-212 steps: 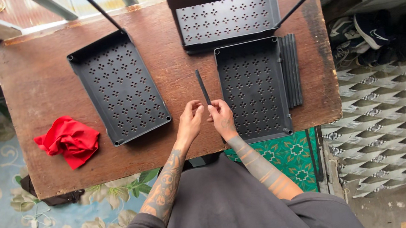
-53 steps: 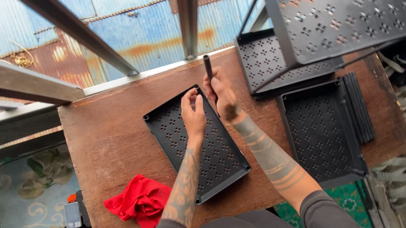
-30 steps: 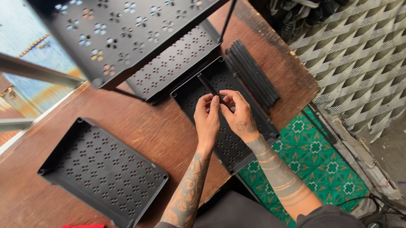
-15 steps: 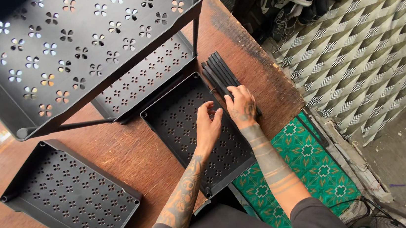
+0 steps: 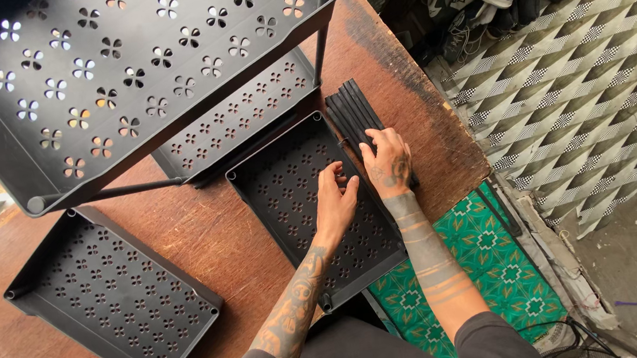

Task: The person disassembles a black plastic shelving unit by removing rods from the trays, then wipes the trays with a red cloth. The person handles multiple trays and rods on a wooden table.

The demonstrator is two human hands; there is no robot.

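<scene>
right hand [image 5: 389,166] fingers curling onto stack of black plastic rods [image 5: 357,114] at wooden counter [image 5: 199,237] edge, seemingly picking one | left hand [image 5: 335,201] spread, resting in black perforated plastic tray [image 5: 288,190], probably steadying it

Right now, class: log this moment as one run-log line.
left hand: open, over perforated tray | right hand: on black rod stack | surface: wooden table

raised shelf [image 5: 129,73] overhead, bare wood [image 5: 207,236] between trays
</scene>
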